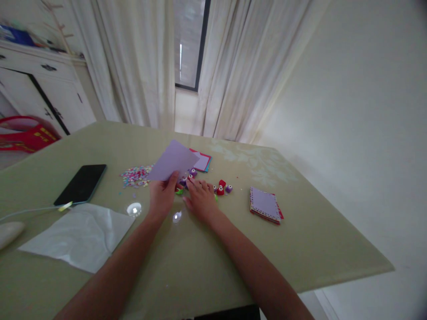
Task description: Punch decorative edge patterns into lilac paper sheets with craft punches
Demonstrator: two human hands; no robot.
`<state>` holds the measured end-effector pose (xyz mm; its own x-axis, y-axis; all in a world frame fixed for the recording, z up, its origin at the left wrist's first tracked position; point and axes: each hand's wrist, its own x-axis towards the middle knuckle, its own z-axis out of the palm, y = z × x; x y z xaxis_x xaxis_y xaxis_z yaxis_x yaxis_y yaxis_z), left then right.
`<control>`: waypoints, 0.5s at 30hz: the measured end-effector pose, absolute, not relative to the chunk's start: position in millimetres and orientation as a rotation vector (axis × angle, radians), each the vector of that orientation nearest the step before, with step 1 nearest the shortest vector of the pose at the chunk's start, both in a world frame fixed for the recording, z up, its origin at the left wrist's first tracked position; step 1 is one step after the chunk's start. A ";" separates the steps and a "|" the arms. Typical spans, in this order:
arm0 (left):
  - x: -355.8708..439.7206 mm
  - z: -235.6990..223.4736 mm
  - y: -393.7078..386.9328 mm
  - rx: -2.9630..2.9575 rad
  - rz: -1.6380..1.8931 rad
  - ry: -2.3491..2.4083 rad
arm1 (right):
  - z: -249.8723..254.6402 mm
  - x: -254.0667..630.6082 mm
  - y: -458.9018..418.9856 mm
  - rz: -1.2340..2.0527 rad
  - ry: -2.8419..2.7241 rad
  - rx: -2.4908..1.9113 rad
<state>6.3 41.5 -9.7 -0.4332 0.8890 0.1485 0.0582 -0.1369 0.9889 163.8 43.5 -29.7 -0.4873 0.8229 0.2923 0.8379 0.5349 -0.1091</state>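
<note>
A sheet of lilac paper [174,158] is pinched in my left hand [163,194], tilted above the table. My right hand [202,198] lies low over a cluster of small red, purple and green pieces with eye-like dots, its fingers spread and touching some of them. Part of the cluster is covered by the hand. To the right of my fingers sit a red piece [220,191] and a purple piece [228,189]. Behind the lilac sheet lies a small stack of red, blue and lilac paper [202,161], partly hidden.
Pastel confetti [136,176] is heaped left of my hands. A black phone [81,184] with a cable and a white plastic bag [80,233] lie farther left. A stack of paper squares [265,204] is on the right. The table [320,235] meets the wall and curtains behind.
</note>
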 end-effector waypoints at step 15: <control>21.9 0.5 27.6 1.128 1.449 1.496 | -20.6 180.2 44.9 1.160 -1.272 -1.119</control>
